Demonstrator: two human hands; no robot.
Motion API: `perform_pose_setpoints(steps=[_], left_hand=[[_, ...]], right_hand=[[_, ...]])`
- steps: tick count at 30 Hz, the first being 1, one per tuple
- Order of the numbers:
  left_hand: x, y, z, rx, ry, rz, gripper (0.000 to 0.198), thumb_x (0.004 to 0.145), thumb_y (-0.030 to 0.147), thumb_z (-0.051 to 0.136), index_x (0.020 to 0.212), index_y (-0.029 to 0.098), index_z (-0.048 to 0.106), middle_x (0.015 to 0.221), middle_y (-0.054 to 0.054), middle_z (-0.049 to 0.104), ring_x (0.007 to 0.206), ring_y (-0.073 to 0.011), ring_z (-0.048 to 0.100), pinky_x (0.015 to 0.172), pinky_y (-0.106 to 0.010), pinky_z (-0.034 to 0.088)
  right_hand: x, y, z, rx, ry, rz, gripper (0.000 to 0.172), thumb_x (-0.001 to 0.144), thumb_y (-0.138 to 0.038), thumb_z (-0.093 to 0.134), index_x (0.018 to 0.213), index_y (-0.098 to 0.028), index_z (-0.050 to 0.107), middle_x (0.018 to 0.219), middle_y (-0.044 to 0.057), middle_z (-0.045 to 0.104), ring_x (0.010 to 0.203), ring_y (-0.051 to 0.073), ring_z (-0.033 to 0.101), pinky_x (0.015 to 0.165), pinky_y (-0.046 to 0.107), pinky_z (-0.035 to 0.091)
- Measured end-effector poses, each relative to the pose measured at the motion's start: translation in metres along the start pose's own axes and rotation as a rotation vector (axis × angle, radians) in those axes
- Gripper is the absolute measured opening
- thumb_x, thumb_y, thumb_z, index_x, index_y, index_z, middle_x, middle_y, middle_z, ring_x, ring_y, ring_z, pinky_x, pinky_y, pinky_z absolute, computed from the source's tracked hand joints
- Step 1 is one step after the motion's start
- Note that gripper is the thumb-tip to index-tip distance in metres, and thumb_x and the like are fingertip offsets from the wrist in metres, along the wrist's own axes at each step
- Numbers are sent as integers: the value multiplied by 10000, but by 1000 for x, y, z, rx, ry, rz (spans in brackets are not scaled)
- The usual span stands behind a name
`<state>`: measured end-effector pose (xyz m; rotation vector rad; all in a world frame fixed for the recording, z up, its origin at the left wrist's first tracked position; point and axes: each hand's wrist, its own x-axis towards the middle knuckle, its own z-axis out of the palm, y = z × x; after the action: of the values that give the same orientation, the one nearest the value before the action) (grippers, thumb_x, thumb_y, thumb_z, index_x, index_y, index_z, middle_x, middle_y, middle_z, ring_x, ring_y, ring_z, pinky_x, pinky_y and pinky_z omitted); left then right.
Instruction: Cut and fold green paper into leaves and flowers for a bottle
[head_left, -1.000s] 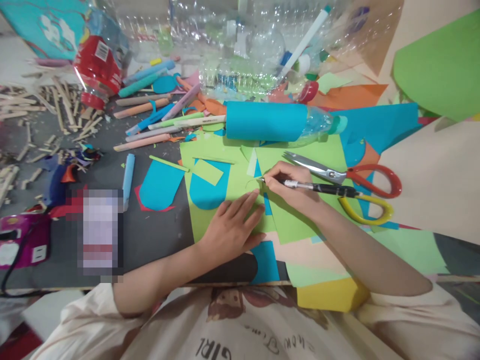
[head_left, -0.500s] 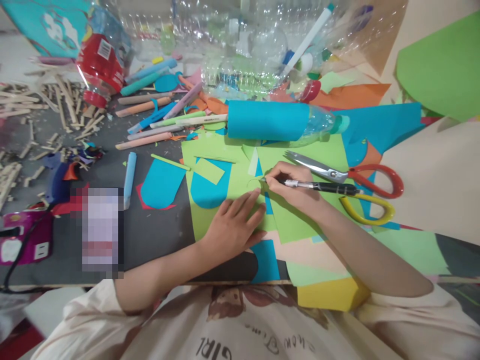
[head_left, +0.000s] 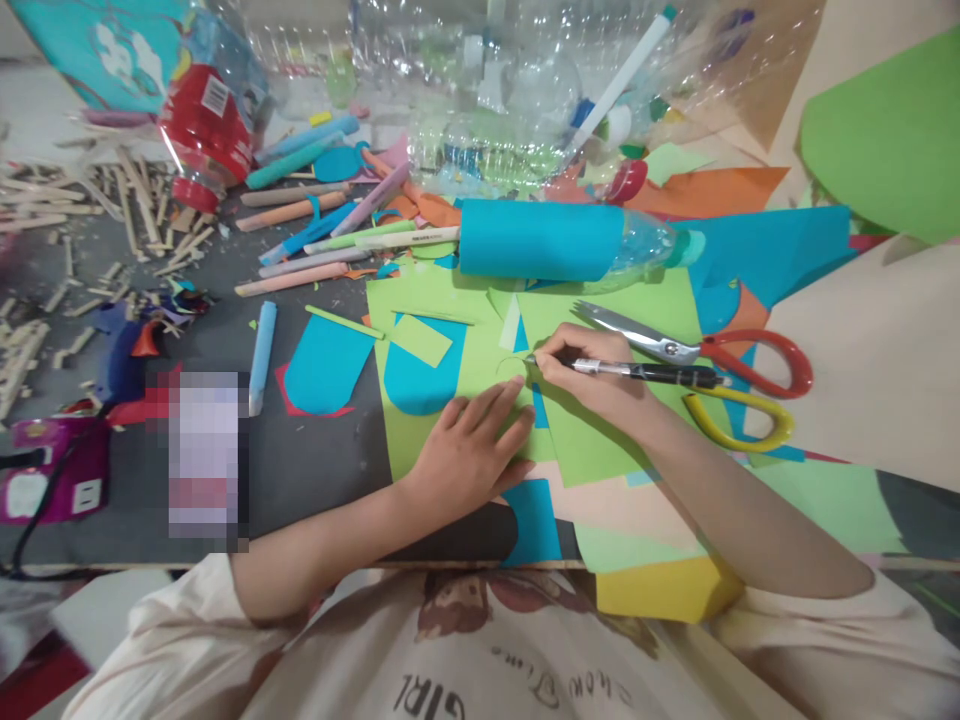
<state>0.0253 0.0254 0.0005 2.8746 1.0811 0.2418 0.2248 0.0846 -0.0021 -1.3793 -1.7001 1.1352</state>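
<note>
My right hand (head_left: 589, 372) is closed round a black and silver pen (head_left: 645, 372), its tip touching a light green paper sheet (head_left: 480, 370) where a curved line is drawn. My left hand (head_left: 469, 448) lies flat on the same sheet just below the pen tip, fingers stretched out, pressing the paper down. Under the green sheet lie blue paper shapes (head_left: 420, 375). Another blue rounded cut-out (head_left: 324, 365) rests on the dark table to the left.
Scissors (head_left: 720, 375) with red and yellow handles lie right of my right hand. A plastic bottle wrapped in blue paper (head_left: 555, 240) lies behind the sheet. Markers (head_left: 322, 235), wooden sticks (head_left: 112, 220), empty bottles (head_left: 487, 90) and coloured paper crowd the table.
The pen tip has crept slightly along the curved line on the green sheet. My left hand stays flat on the paper. The view has shifted a little.
</note>
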Motion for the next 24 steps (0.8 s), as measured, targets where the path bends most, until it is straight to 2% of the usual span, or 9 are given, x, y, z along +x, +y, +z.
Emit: perform_pose_setpoints(steps=[6, 13, 18, 24], left_hand=[[-1, 0, 1, -2, -5, -5, 384, 974, 419, 484, 1244, 172, 599, 1416, -156, 585, 1215, -280, 550, 883, -370, 412], [0, 0, 1, 5, 1, -4, 386, 979, 425, 471, 1241, 171, 597, 1417, -167, 582, 1208, -278, 558, 883, -370, 410], [0, 1, 0, -2, 10, -8, 375, 969, 418, 499, 1230, 170, 605, 1436, -157, 569, 1214, -278, 556, 883, -370, 413], [0, 1, 0, -10, 3, -8, 375, 965, 409, 506, 1232, 167, 609, 1396, -157, 603, 1214, -284, 563, 878, -376, 419]], right_hand=[[2, 0, -4, -31, -38, 18, 160, 711, -174, 555, 578, -217, 479, 541, -41, 514, 500, 103, 418, 498, 257, 316], [3, -4, -3, 7, -35, 43, 145, 722, -201, 553, 588, -213, 497, 589, -26, 551, 534, 107, 433, 512, 255, 328], [5, -5, -6, -4, -81, 50, 170, 703, -209, 556, 556, -219, 469, 525, -46, 490, 481, 97, 371, 481, 259, 301], [4, -4, -6, 16, -53, 58, 190, 728, -234, 569, 561, -219, 479, 530, -51, 487, 483, 94, 377, 475, 253, 287]])
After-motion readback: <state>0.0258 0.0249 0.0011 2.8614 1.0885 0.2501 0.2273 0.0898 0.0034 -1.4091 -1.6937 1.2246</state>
